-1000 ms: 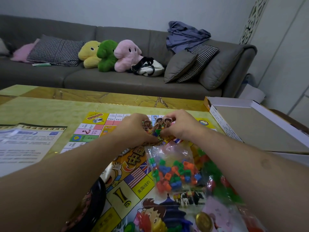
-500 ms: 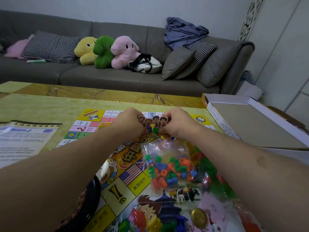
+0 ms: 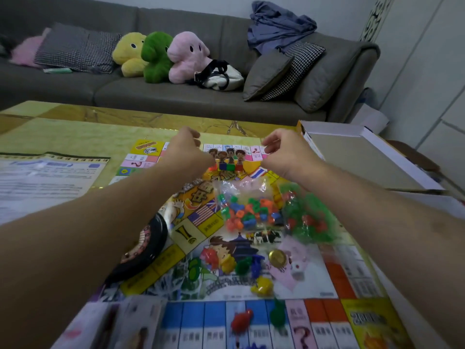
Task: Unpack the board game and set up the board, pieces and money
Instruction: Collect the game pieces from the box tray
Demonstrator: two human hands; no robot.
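A yellow-green worktop (image 3: 75,132) stands before a grey sofa (image 3: 176,94) that carries yellow, green and pink plush toys (image 3: 161,56), checked cushions, a bag and a crumpled blue garment. On the worktop the game board (image 3: 251,293) lies flat and open, its long edge running away from the person toward the sofa. A printed sheet (image 3: 47,177) lies to its left, and an open cardboard box (image 3: 364,162) — its grey inside showing nothing — sits at the right.

At the board's far end four cardboard figures (image 3: 227,157) stand upright in a row on coloured bases, facing the person. Nearer, a clear bag (image 3: 247,210) holds small orange, green and blue pieces; beside it to the right a second bag (image 3: 309,217) holds green and red ones. Loose coloured pawns (image 3: 241,265), a gold coin (image 3: 276,258) and a die lie mid-board, and a black roulette wheel (image 3: 143,248) rests on the left edge.

The left hand (image 3: 187,149) hovers just left of the figures, fingers loosely curled, holding nothing visible. The right hand (image 3: 284,152) hovers just right of them, fingers bent — whether they pinch something cannot be told.
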